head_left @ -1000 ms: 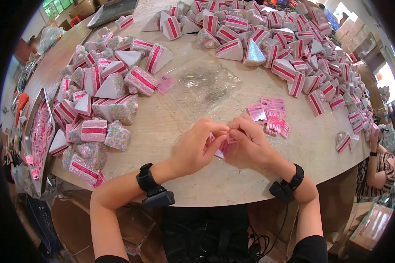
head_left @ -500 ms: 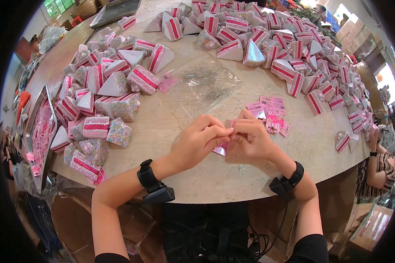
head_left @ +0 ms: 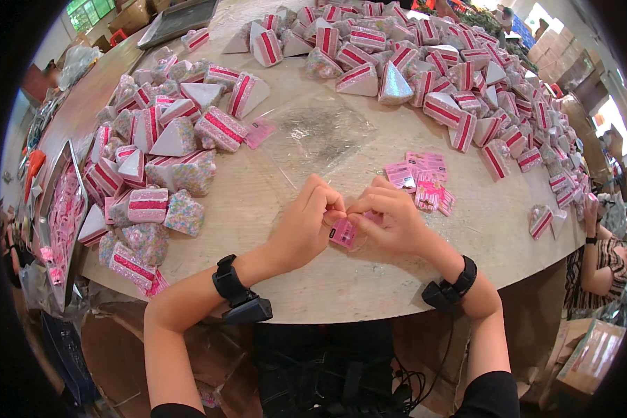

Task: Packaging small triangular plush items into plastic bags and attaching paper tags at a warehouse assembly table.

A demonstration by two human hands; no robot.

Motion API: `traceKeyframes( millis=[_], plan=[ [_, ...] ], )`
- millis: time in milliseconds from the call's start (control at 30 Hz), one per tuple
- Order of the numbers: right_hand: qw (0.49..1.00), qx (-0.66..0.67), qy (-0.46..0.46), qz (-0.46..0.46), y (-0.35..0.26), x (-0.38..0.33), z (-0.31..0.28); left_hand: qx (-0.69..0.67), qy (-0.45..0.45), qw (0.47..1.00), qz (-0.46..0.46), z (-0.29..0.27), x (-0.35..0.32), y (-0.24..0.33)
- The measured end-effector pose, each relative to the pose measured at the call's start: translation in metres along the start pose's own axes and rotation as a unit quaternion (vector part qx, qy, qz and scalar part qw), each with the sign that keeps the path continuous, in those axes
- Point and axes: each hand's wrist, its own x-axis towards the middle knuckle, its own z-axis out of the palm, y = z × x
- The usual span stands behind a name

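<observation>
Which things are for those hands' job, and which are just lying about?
Seems part of the job:
pink card at the fingertips of the left hand and right hand
pink cards on the table
probably the cake-slice shapes

Seems just lying about:
dark tray, upper left
cardboard box, lower right

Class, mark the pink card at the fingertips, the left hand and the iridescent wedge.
Pink card [head_left: 343,235]: head view, visible face.
Left hand [head_left: 302,224]: head view, back of hand.
Iridescent wedge [head_left: 395,88]: head view, shiny face.

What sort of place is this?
Probably a hand-assembly or packing workshop: heaps of cake-slice pieces on a big table, cardboard boxes, and a co-worker at the right.
</observation>
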Motion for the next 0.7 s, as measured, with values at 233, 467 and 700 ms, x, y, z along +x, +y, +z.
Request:
traceKeyframes(
  millis=[233, 467, 700],
  plan=[
    [0.948, 0.26, -0.014, 0.186, -0.005, -0.007, 0.005, 0.026, 0.017, 0.997, 0.074, -0.002, -0.002, 0.0],
    [0.907, 0.351, -0.06, 0.224, 0.001, -0.006, 0.005, 0.034, 0.006, 0.995, 0.097, -0.005, -0.004, 0.002],
    [0.913, 0.344, -0.048, 0.215, 0.004, -0.007, 0.001, 0.023, 0.008, 0.996, 0.091, -0.004, 0.0, 0.003]
  ],
)
